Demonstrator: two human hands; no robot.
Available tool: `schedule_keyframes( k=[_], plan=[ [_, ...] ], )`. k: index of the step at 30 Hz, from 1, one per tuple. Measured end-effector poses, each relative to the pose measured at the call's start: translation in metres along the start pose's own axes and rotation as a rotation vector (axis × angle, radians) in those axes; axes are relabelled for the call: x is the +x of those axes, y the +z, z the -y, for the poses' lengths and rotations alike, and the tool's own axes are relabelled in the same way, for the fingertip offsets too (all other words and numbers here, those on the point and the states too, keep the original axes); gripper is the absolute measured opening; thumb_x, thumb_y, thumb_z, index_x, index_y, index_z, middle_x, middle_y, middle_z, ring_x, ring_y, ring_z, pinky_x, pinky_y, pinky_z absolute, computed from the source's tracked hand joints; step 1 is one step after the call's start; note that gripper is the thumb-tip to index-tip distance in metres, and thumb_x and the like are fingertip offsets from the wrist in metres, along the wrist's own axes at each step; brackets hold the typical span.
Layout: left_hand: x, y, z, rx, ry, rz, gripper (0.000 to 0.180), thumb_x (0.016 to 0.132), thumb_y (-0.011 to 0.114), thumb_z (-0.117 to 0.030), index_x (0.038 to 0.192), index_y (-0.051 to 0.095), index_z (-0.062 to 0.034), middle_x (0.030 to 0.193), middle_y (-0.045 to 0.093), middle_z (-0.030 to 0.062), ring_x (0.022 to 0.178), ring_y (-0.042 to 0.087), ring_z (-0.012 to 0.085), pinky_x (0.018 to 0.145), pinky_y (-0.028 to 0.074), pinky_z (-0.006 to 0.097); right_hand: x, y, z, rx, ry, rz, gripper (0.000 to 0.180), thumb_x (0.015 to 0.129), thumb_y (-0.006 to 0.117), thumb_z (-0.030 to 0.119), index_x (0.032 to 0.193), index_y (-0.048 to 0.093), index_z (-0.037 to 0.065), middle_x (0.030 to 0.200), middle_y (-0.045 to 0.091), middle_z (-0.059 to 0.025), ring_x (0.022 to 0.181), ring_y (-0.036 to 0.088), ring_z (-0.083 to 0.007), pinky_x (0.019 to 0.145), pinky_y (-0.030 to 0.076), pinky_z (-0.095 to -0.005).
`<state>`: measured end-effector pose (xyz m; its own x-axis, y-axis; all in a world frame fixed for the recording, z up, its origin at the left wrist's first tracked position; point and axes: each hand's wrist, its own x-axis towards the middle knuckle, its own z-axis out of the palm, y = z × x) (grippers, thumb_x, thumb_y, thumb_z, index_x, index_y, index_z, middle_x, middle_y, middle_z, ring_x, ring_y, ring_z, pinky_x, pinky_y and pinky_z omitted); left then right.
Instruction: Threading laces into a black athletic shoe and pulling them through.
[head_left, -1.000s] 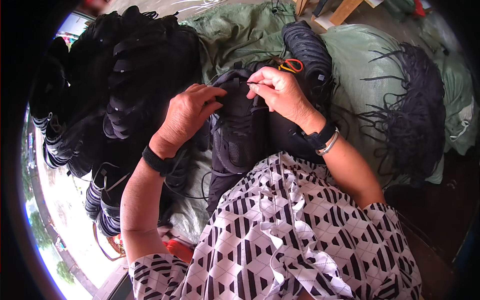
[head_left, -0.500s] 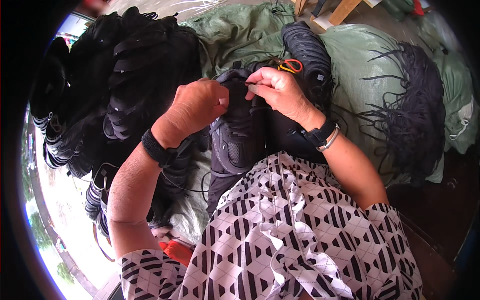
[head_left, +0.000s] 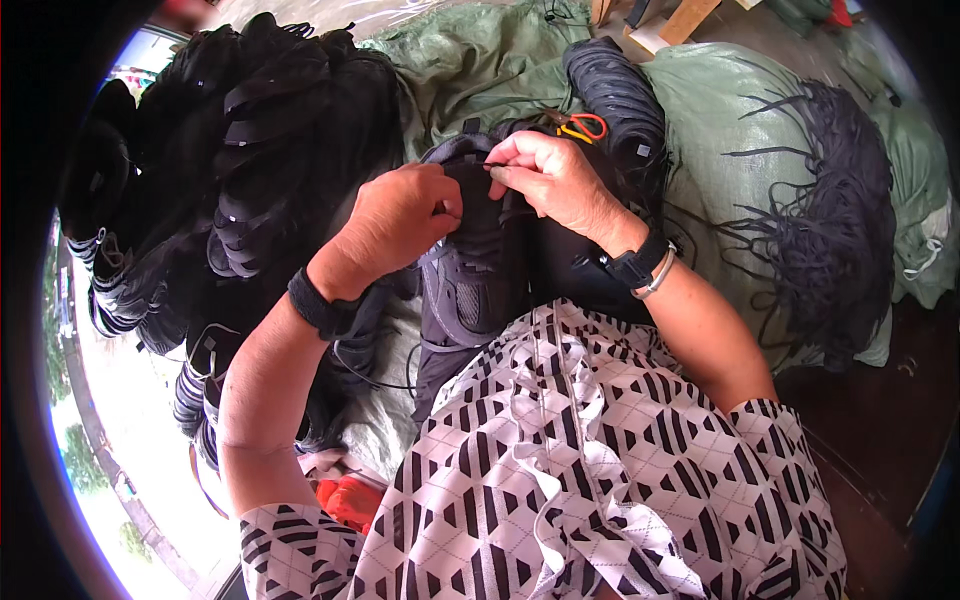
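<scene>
A dark grey shoe upper (head_left: pixel 468 290) rests on my lap, toe toward me and collar away from me. My right hand (head_left: pixel 552 178) pinches a thin black shoelace (head_left: pixel 489 164) between thumb and forefinger at the right side of the collar. Curled over the left side of the shoe is my left hand (head_left: pixel 405 215). Its fingers are closed, and what they hold, if anything, is hidden by the back of the hand. Laces cross the front of the shoe below both hands.
Stacked black shoe uppers (head_left: pixel 270 150) fill the left. Orange-and-yellow-handled scissors (head_left: pixel 583 127) lie beyond my right hand, near a row of dark shoe uppers (head_left: pixel 618 95). Right of them, a bundle of dark laces (head_left: pixel 835 220) lies on a green sack (head_left: pixel 700 110). Something red (head_left: pixel 350 500) sits by my left elbow.
Both hands stay over the shoe. My left hand has turned and shifted slightly; my right hand still pinches the lace, nearly unmoved.
</scene>
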<state>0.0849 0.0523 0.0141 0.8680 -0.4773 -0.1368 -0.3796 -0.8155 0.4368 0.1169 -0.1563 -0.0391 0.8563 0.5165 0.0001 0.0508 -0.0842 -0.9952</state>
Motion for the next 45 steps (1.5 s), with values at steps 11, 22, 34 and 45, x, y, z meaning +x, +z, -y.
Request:
schedule_keyframes(
  k=[11,22,34,45],
  plan=[
    [0.008,-0.007,-0.002,0.144,-0.052,0.196,0.006,0.071,0.067,-0.013,0.075,0.063,-0.0111,0.079,0.06,0.0052,0.08,0.061,0.0264,0.068,0.049,0.037,-0.003,0.004,0.0,0.081,0.024,-0.002,0.013,0.09,0.057,0.01,0.1,0.062,0.003,0.077,0.067,-0.0009,0.051,0.047,-0.0001,0.042,0.036,-0.0174],
    [-0.006,0.015,-0.027,-0.106,-0.279,-0.151,0.019,0.072,0.067,-0.003,0.089,0.064,-0.0106,0.087,0.065,0.0065,0.082,0.065,0.0229,0.072,0.051,0.031,-0.002,0.0,0.001,0.133,0.051,0.002,0.013,0.09,0.059,0.011,0.098,0.062,0.002,0.076,0.067,-0.0026,0.049,0.047,-0.0018,0.042,0.037,-0.0177],
    [-0.002,0.029,-0.036,0.058,-0.221,-0.268,0.021,0.076,0.061,-0.006,0.095,0.062,-0.0139,0.081,0.065,0.0018,0.078,0.064,0.022,0.068,0.052,0.035,0.0,-0.013,-0.004,0.475,0.038,-0.132,0.02,0.092,0.056,0.015,0.107,0.056,0.001,0.08,0.065,-0.0107,0.049,0.049,-0.0074,0.043,0.036,-0.0202],
    [0.001,0.031,-0.052,0.687,0.164,-0.143,0.009,0.069,0.063,-0.009,0.076,0.057,-0.0114,0.073,0.056,0.0009,0.079,0.059,0.0188,0.062,0.05,0.034,-0.013,-0.023,0.009,0.197,0.122,-0.062,0.02,0.091,0.058,0.018,0.1,0.062,0.001,0.072,0.065,-0.0055,0.044,0.043,-0.0028,0.04,0.033,-0.0166]
  ],
)
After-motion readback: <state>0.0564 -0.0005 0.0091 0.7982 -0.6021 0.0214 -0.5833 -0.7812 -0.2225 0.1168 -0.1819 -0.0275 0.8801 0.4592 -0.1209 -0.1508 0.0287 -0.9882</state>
